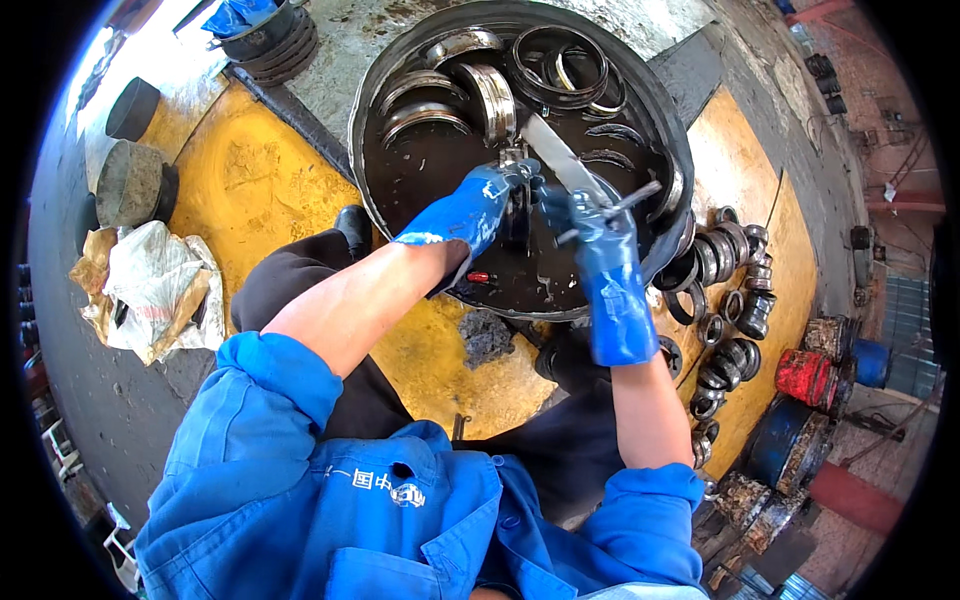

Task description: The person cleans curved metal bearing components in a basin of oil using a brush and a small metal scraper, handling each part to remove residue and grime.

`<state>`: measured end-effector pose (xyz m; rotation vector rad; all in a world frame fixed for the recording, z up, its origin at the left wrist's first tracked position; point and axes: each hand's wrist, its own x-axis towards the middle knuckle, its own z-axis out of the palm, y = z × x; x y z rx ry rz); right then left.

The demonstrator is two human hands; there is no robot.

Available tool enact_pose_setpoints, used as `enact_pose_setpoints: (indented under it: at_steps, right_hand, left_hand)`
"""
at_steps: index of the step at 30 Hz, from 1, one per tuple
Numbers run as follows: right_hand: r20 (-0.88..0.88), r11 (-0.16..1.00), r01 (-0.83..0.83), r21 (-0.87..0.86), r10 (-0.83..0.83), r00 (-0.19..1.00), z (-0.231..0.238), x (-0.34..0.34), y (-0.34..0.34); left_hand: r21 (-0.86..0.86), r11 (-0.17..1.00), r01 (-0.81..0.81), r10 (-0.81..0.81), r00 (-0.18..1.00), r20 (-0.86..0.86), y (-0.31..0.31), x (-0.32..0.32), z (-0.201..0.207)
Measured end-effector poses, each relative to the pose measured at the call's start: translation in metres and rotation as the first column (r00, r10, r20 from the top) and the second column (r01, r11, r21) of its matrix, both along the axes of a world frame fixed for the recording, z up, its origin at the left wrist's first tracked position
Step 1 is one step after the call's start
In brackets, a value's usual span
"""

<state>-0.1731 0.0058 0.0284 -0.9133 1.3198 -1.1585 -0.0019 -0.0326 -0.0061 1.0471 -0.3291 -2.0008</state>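
Both my hands wear blue rubber gloves and work above a wide black tub (359,120) of dark liquid. My left hand (480,200) is closed round a dark metal ring (516,222), seen nearly edge-on and partly hidden by the glove. Close beside it, my right hand (603,240) is wrapped round a flat metal blade (560,155), whose tip points up and left past the ring. A thin rod (637,195) juts out to the right of that hand, blurred. Shiny metal half-rings (490,103) and full rings (558,68) lie in the liquid toward the far side.
Many metal rings (722,255) stand in rows right of the tub on yellow board (752,165). A dark rag (486,337) lies at the tub's near edge. White and brown sacking (155,285) and a bucket (130,185) are at left. Coloured drums (785,445) stand far right.
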Motion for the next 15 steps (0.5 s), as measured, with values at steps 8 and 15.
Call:
enact_pose_setpoints:
  at_steps: [8,15]
  right_hand:
    - [-0.865,0.528,-0.692,-0.493,-0.211,0.455,-0.002,0.014,-0.018]
    - [-0.869,0.438,-0.756,-0.486,-0.149,0.472,0.018,0.001,0.004]
  left_hand:
    - [-0.034,0.991,-0.131,0.128,0.988,-0.082,0.008,-0.012,0.004]
    - [0.072,0.989,-0.128,0.134,0.987,-0.087,-0.010,0.000,-0.025]
